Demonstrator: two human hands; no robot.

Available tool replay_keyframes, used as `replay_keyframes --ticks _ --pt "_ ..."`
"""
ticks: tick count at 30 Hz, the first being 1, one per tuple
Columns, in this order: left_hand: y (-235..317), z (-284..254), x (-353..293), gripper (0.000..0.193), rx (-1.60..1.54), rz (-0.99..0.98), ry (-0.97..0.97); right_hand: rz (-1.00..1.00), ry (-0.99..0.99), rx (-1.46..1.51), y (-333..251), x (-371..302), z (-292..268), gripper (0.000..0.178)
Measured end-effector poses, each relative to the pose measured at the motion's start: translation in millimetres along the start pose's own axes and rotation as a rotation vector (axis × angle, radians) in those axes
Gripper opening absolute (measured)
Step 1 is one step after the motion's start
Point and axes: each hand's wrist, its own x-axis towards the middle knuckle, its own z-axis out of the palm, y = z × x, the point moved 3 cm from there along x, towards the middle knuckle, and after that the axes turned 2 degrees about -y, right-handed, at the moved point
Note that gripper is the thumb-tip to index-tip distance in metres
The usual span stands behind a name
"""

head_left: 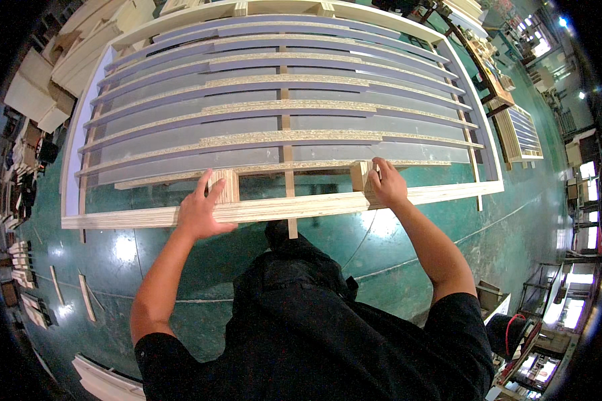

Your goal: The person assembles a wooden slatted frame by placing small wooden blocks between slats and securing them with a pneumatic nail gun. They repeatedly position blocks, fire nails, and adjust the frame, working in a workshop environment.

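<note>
A large rectangular wooden frame (pixel 267 212) spans the view ahead of me, its layered plywood front rail closest to my body. My left hand (pixel 203 208) lies over this rail with fingers spread, the thumb along its near side. Its fingertips touch a short wooden block (pixel 229 186) behind the rail. At the right, my right hand (pixel 388 183) crosses the same rail, its fingers bent around a second wooden block (pixel 360 175). Both blocks sit between the rail and the nearest chipboard strip (pixel 281 167). The undersides of my hands are hidden.
Several chipboard strips (pixel 287 107) with greyish-purple sides run across the frame, over thin wooden crosspieces (pixel 290 200). Stacked pale panels (pixel 87 50) stand at the far left. A workbench (pixel 485 67) and another slatted frame (pixel 518 134) are at the right. Loose wood strips (pixel 87 297) lie on the green floor.
</note>
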Motion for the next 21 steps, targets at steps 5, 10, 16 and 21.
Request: replay_keyframes --ticks 5,10,16,21 --pt "-0.7 -0.6 -1.4 0.112 -0.022 -0.012 0.006 -0.012 0.007 -0.023 1.6 0.7 1.5 0.039" --pt "3.1 -4.2 -2.0 0.109 0.007 -0.020 0.019 -0.018 0.004 -0.007 2.2 0.7 2.1 0.039" --pt "1.8 -2.2 -2.8 0.109 -0.013 0.018 0.062 -0.006 0.006 -0.020 -0.6 0.2 1.4 0.040" --pt "1.1 -2.0 -3.7 0.108 -0.034 0.023 0.070 0.000 0.008 0.005 -0.3 0.1 1.9 0.039"
